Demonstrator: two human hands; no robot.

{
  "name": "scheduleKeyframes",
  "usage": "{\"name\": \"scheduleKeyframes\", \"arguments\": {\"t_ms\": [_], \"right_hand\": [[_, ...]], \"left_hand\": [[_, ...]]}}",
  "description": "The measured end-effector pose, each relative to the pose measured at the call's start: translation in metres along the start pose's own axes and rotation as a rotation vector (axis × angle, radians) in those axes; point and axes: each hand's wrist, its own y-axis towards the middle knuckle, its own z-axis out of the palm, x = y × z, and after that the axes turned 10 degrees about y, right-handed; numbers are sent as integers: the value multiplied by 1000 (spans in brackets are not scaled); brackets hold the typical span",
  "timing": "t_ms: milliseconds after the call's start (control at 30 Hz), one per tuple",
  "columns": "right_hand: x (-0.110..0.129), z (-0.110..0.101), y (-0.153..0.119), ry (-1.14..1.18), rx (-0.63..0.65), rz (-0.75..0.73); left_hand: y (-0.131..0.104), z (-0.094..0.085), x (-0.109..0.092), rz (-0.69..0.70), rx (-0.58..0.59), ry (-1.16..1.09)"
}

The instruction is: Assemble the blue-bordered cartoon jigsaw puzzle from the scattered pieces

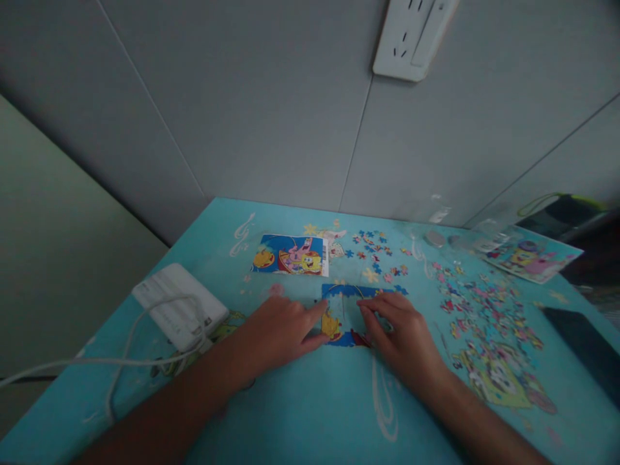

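Note:
A partly assembled jigsaw puzzle [347, 339] lies on the table, with blue along its edges, a yellow figure at left and a gap in its middle. My left hand [281, 329] rests at its left edge, index finger and thumb stretched apart, the other fingers curled. Over the puzzle's right side, my right hand [394, 326] has thumb and index finger pinched together; whatever lies between them is too small to make out. Just behind stands out a flat reference picture card [295, 255] with cartoon figures. Loose blue puzzle pieces [372, 242] are scattered behind the puzzle.
More loose pieces [484, 310] spread over the table's right side. Beyond them lie a picture sheet [537, 255], clear plastic packaging [489, 236] and a round lid [434, 239]. A dark phone-like slab [584, 349] lies far right. At left sits a white box [179, 303] with a cable [97, 361].

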Motion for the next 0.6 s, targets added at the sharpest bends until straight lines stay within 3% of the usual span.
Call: {"name": "scheduleKeyframes", "arguments": {"t_ms": [600], "right_hand": [[12, -9, -9, 20, 148, -16]], "left_hand": [[1, 10, 5, -24, 82, -127]]}}
